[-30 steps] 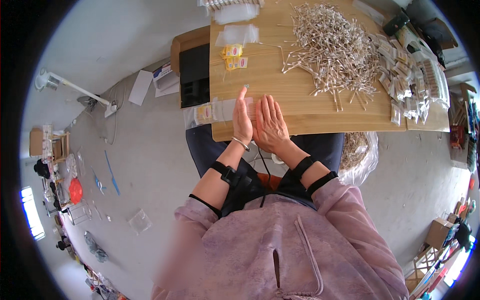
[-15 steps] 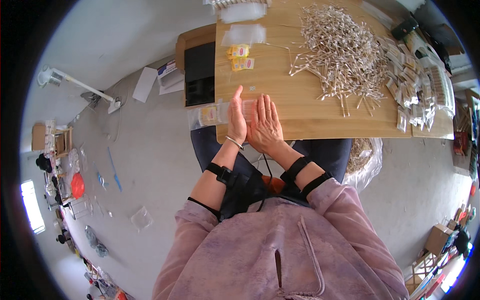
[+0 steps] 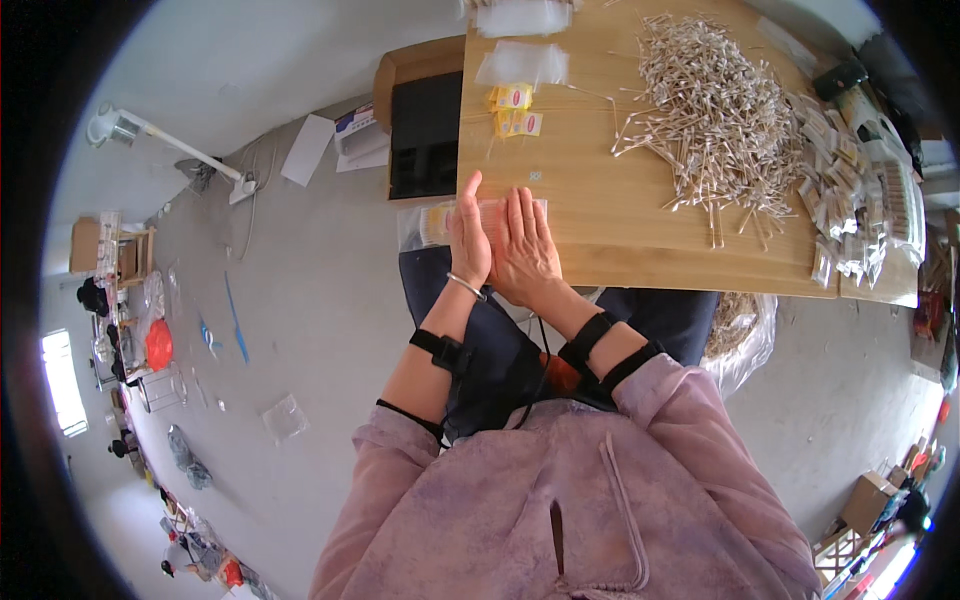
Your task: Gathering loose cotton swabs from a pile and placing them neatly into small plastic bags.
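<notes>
At the table's near left corner, my left hand [image 3: 469, 238] stands on its edge with fingers stretched out. My right hand [image 3: 526, 250] lies flat beside it, its fingers extended and held side by side. A row of cotton swabs [image 3: 491, 214] shows in the narrow gap between the two hands, partly covered by them. Left of my left hand, a clear plastic bag [image 3: 411, 229] with swabs and a yellow label juts over the table's edge. How far the bag reaches under my hands is hidden.
A big heap of loose cotton swabs [image 3: 715, 110] covers the table's [image 3: 600, 240] right half, with packed bags [image 3: 850, 200] beyond it. Yellow label cards [image 3: 515, 110] and empty clear bags [image 3: 522, 64] lie at the far left. A box with black contents [image 3: 425, 135] adjoins the left edge.
The view has shifted, so the table appears farther right. Both hands have moved left relative to the table and cover more of the bag. Their flat, stretched shape is much the same.
</notes>
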`<state>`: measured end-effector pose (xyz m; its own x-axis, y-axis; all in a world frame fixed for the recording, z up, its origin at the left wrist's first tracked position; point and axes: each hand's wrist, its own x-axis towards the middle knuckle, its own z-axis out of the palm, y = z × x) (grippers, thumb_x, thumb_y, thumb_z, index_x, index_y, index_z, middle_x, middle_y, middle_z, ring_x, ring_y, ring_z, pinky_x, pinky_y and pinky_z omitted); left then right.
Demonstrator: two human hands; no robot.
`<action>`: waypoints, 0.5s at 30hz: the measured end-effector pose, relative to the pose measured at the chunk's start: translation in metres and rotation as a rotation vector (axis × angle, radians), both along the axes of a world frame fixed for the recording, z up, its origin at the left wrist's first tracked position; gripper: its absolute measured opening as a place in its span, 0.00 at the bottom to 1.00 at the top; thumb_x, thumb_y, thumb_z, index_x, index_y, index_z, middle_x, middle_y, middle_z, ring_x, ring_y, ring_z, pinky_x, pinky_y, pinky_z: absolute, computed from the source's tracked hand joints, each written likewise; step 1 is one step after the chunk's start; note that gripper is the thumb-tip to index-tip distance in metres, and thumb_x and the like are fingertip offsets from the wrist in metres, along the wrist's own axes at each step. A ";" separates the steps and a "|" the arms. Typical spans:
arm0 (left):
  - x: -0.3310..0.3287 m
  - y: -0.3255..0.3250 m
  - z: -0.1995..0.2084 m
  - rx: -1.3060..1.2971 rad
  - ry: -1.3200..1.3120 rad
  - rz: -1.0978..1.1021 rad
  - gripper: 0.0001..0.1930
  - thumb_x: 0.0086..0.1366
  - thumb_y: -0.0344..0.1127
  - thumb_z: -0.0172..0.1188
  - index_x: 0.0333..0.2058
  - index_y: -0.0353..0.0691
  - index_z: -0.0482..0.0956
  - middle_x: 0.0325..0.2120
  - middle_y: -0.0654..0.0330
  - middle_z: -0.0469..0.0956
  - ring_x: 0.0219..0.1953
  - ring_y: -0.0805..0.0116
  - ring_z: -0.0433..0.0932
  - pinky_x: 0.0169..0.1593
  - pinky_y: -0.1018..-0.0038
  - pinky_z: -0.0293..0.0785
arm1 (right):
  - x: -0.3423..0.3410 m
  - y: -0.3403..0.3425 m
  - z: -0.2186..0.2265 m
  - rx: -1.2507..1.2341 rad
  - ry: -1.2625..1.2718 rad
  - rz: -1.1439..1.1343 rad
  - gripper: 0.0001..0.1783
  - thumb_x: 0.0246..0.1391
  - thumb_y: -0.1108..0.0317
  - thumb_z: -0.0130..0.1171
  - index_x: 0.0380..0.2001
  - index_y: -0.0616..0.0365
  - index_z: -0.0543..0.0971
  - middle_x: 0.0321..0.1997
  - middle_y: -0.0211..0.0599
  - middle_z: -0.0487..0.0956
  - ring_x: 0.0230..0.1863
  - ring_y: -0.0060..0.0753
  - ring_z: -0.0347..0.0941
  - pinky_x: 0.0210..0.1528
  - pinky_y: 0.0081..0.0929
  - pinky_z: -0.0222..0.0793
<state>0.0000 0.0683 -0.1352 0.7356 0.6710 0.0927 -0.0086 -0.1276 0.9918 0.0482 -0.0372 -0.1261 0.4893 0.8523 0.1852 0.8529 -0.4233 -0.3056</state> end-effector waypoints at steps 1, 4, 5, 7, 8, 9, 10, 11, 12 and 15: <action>0.001 0.001 -0.001 0.080 0.073 0.019 0.36 0.71 0.59 0.27 0.61 0.31 0.60 0.62 0.50 0.61 0.65 0.61 0.56 0.67 0.67 0.46 | -0.001 -0.001 0.000 -0.002 0.002 0.003 0.37 0.58 0.53 0.37 0.61 0.76 0.57 0.69 0.63 0.49 0.73 0.57 0.39 0.72 0.45 0.30; -0.003 -0.001 0.003 0.124 0.091 0.049 0.35 0.72 0.59 0.26 0.60 0.33 0.62 0.60 0.50 0.64 0.65 0.58 0.59 0.67 0.65 0.44 | -0.002 0.001 -0.004 0.033 0.028 0.015 0.37 0.58 0.53 0.37 0.61 0.76 0.56 0.69 0.63 0.50 0.73 0.57 0.39 0.72 0.45 0.30; -0.007 -0.005 0.007 0.175 0.123 0.041 0.36 0.72 0.58 0.27 0.60 0.31 0.62 0.61 0.49 0.63 0.65 0.58 0.58 0.67 0.66 0.45 | -0.003 0.000 -0.007 0.020 0.018 0.024 0.37 0.59 0.53 0.36 0.62 0.76 0.56 0.69 0.63 0.50 0.73 0.57 0.39 0.72 0.45 0.30; -0.006 -0.007 0.009 0.199 0.116 0.024 0.36 0.72 0.59 0.27 0.61 0.32 0.62 0.61 0.49 0.62 0.66 0.57 0.56 0.68 0.67 0.46 | -0.002 0.000 -0.013 0.007 0.007 0.031 0.38 0.59 0.52 0.36 0.62 0.76 0.55 0.69 0.63 0.50 0.73 0.57 0.39 0.72 0.45 0.30; -0.007 -0.007 0.013 0.198 0.118 0.025 0.36 0.72 0.59 0.27 0.61 0.32 0.62 0.61 0.49 0.62 0.66 0.57 0.56 0.68 0.67 0.46 | -0.004 0.001 -0.013 0.002 -0.016 0.027 0.38 0.59 0.52 0.37 0.62 0.76 0.55 0.69 0.62 0.49 0.73 0.57 0.39 0.72 0.45 0.30; -0.008 -0.006 0.017 0.241 0.090 0.022 0.36 0.71 0.59 0.28 0.60 0.32 0.62 0.61 0.48 0.62 0.66 0.56 0.56 0.67 0.66 0.47 | -0.005 0.001 -0.013 -0.004 -0.040 0.023 0.38 0.59 0.52 0.37 0.62 0.76 0.55 0.70 0.62 0.49 0.73 0.57 0.39 0.72 0.45 0.30; -0.009 -0.005 0.020 0.285 0.063 0.017 0.36 0.71 0.60 0.29 0.60 0.31 0.62 0.61 0.47 0.62 0.66 0.55 0.56 0.67 0.65 0.47 | -0.005 0.002 -0.014 -0.006 -0.037 0.025 0.38 0.59 0.52 0.37 0.62 0.76 0.55 0.70 0.62 0.49 0.73 0.57 0.39 0.72 0.45 0.30; -0.015 0.000 0.024 0.284 0.070 0.029 0.36 0.71 0.60 0.29 0.60 0.31 0.62 0.61 0.47 0.62 0.66 0.55 0.56 0.67 0.65 0.47 | -0.007 0.003 -0.011 0.010 -0.015 0.015 0.38 0.59 0.52 0.39 0.62 0.76 0.55 0.69 0.62 0.49 0.73 0.57 0.38 0.72 0.45 0.30; -0.018 0.009 0.025 0.347 0.050 0.068 0.35 0.71 0.59 0.30 0.60 0.31 0.62 0.61 0.45 0.62 0.67 0.53 0.54 0.67 0.64 0.48 | -0.006 0.004 -0.009 0.024 0.003 -0.004 0.39 0.58 0.52 0.40 0.62 0.76 0.55 0.69 0.62 0.49 0.73 0.56 0.38 0.72 0.45 0.30; -0.039 0.038 0.010 0.468 0.242 0.193 0.32 0.72 0.56 0.31 0.61 0.33 0.59 0.62 0.44 0.58 0.68 0.50 0.49 0.67 0.62 0.47 | -0.005 0.004 -0.004 0.013 0.047 0.007 0.41 0.57 0.52 0.44 0.63 0.76 0.52 0.70 0.62 0.46 0.73 0.57 0.35 0.72 0.45 0.31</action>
